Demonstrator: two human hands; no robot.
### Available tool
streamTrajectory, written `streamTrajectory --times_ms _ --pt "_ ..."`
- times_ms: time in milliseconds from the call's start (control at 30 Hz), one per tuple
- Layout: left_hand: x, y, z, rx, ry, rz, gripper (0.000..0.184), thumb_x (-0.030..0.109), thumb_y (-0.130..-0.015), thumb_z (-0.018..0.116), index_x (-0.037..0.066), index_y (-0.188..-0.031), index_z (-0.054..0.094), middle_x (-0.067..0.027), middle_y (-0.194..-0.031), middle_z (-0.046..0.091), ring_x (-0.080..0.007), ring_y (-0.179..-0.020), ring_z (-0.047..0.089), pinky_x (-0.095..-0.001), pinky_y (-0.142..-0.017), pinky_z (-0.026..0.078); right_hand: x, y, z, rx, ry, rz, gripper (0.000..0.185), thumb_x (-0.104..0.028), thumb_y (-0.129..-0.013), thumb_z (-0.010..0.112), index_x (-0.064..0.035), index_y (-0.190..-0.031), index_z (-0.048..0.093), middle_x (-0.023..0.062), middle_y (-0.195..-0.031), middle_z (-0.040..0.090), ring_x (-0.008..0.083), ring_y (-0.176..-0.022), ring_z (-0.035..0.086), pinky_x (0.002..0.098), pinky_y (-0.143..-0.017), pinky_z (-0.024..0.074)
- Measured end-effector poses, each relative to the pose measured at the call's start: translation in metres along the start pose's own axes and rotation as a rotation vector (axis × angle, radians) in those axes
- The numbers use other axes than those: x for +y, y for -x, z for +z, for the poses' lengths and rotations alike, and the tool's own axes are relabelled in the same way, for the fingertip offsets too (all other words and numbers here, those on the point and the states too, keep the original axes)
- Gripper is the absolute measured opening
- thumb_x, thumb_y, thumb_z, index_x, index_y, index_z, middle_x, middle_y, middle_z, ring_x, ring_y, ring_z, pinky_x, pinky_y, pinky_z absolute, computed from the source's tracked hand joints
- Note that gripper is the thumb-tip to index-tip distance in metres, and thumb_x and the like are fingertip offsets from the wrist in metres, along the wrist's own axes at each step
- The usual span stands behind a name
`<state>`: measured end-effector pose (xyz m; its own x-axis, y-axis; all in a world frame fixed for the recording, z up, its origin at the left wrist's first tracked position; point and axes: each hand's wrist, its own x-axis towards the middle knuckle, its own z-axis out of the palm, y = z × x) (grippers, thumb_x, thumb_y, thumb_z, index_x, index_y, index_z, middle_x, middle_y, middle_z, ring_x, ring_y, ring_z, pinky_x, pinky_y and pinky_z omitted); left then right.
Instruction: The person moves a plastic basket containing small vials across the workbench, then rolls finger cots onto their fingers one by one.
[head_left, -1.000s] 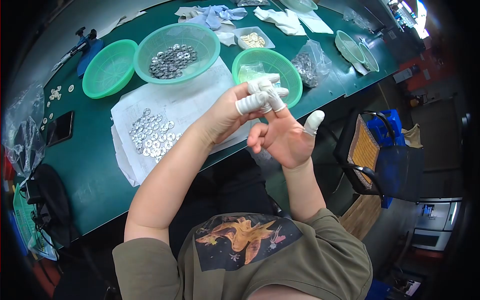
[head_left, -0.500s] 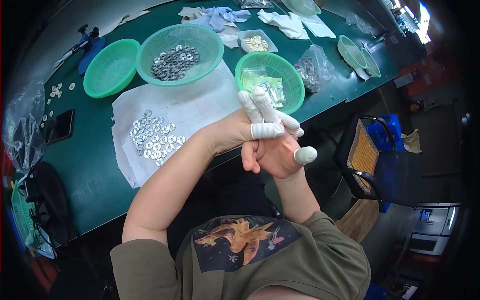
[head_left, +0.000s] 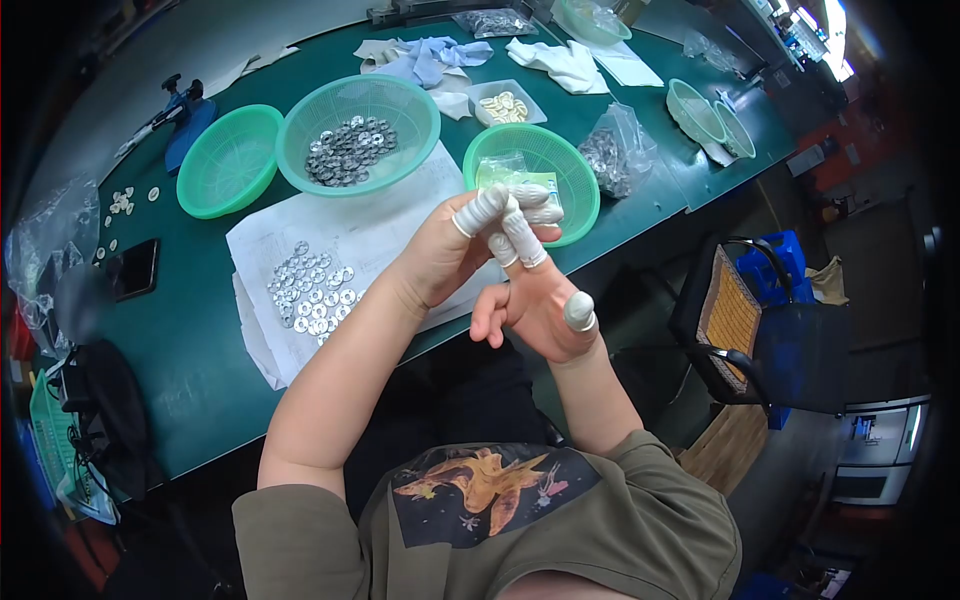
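Fingers swung rightward, our left hand [head_left: 440, 252] appears to pinch the tip of a white finger cot [head_left: 523, 240] slanting up-left from our part-spread right hand [head_left: 545, 312].

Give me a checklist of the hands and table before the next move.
1. Right hand, thumb covered: ok; a white cover sits over the tip.
2. All right-hand fingers covered: not ok; two curled fingers are bare.
3. Hands apart: not ok; the left hand meets the right at the fingers.
4. Every cover fully seated: cannot tell; the fingers overlap.
5. Loose shiny rings on the white paper: ok; more lie in a green basket.
6. Phone clear of both hands: ok; it lies toward the table's left side.
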<state>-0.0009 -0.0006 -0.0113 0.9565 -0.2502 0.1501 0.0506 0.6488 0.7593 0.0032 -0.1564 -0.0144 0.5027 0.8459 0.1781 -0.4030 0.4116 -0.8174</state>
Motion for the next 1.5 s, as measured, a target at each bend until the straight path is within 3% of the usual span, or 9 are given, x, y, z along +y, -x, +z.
streamTrajectory --times_ms 533,667,700,767,800,1000,1067,1167,1500 --pt "-0.001 0.001 0.001 -0.067 -0.045 -0.021 0.057 0.041 -0.076 0.071 -0.001 -0.111 0.058 -0.0179 -0.108 0.062 -0.0322 -0.104 0.060 -0.0418 -0.092 0.047 0.016 0.003 -0.004 -0.095 -0.404 -0.093 0.101 -0.064 -0.071 0.063 -0.0177 -0.146 0.014 0.0010 -0.150 0.016 0.0329 -0.087 0.057 0.0327 -0.064 0.0491" --pt "-0.001 0.000 -0.004 0.042 -0.125 -0.015 0.056 0.040 -0.079 0.068 -0.001 -0.115 0.057 -0.0187 -0.110 0.061 -0.0306 -0.104 0.060 -0.0417 -0.091 0.047 -0.008 0.004 0.008 0.157 0.130 0.042 0.093 -0.046 -0.076 0.068 -0.0105 -0.145 0.017 0.0106 -0.146 0.023 0.0308 -0.091 0.059 0.0308 -0.068 0.0502" --pt "-0.005 -0.002 -0.007 0.066 -0.143 0.098 0.055 0.041 -0.083 0.063 -0.001 -0.117 0.055 -0.0192 -0.113 0.060 -0.0292 -0.103 0.060 -0.0403 -0.091 0.047 -0.005 0.004 0.006 0.224 0.325 -0.085 0.082 -0.025 -0.079 0.070 -0.0040 -0.143 0.023 0.0145 -0.139 0.036 0.0264 -0.096 0.060 0.0289 -0.072 0.0499" --pt "-0.009 -0.006 -0.019 0.209 -0.133 0.231 0.055 0.043 -0.086 0.058 -0.001 -0.119 0.053 -0.0193 -0.115 0.060 -0.0280 -0.103 0.060 -0.0389 -0.091 0.046 -0.010 0.006 -0.010 0.362 0.966 -0.342 0.071 -0.011 -0.080 0.069 0.0003 -0.138 0.031 0.0132 -0.131 0.047 0.0227 -0.099 0.059 0.0284 -0.077 0.0489" --pt "-0.005 -0.007 -0.018 0.298 -0.226 0.298 0.052 0.041 -0.089 0.053 -0.001 -0.120 0.052 -0.0183 -0.115 0.060 -0.0266 -0.103 0.060 -0.0367 -0.092 0.044 -0.016 0.008 -0.015 0.426 0.936 -0.393 0.063 -0.009 -0.081 0.068 0.0024 -0.134 0.037 0.0125 -0.126 0.051 0.0207 -0.101 0.058 0.0290 -0.081 0.0475" --pt "-0.020 -0.017 -0.018 0.783 -0.419 0.336 0.038 0.018 -0.092 0.053 -0.003 -0.123 0.050 -0.0130 -0.120 0.057 -0.0198 -0.110 0.054 -0.0317 -0.093 0.041 -0.054 0.009 -0.058 0.738 1.273 -0.354 0.043 -0.011 -0.083 0.065 0.0033 -0.121 0.052 0.0129 -0.110 0.062 0.0175 -0.098 0.058 0.0291 -0.084 0.0464" --pt "-0.023 -0.015 -0.013 0.733 -0.380 0.218 0.049 0.012 -0.090 0.056 -0.005 -0.132 0.038 -0.0167 -0.131 0.047 -0.0219 -0.119 0.047 -0.0322 -0.099 0.037 -0.060 0.003 -0.066 0.727 1.569 -0.280 0.043 -0.012 -0.081 0.066 0.0002 -0.120 0.054 0.0137 -0.107 0.063 0.0195 -0.098 0.059 0.0308 -0.085 0.0462" --pt "-0.029 -0.015 -0.007 0.644 -0.436 0.159 0.069 0.009 -0.088 0.057 -0.008 -0.140 0.014 -0.0237 -0.141 0.030 -0.0260 -0.127 0.038 -0.0334 -0.104 0.031 -0.070 -0.011 -0.070 0.595 1.787 -0.175 0.041 -0.018 -0.078 0.068 -0.0038 -0.115 0.058 0.0135 -0.099 0.063 0.0275 -0.091 0.059 0.0380 -0.082 0.0458" --pt "-0.026 -0.016 -0.002 0.708 -0.463 0.096 0.069 0.008 -0.088 0.057 -0.008 -0.139 0.014 -0.0244 -0.140 0.031 -0.0267 -0.127 0.037 -0.0342 -0.105 0.029 -0.084 -0.081 -0.100 0.147 1.953 0.194 0.046 -0.023 -0.072 0.072 -0.0067 -0.114 0.060 0.0125 -0.102 0.064 0.0291 -0.099 0.059 0.0392 -0.082 0.0458"
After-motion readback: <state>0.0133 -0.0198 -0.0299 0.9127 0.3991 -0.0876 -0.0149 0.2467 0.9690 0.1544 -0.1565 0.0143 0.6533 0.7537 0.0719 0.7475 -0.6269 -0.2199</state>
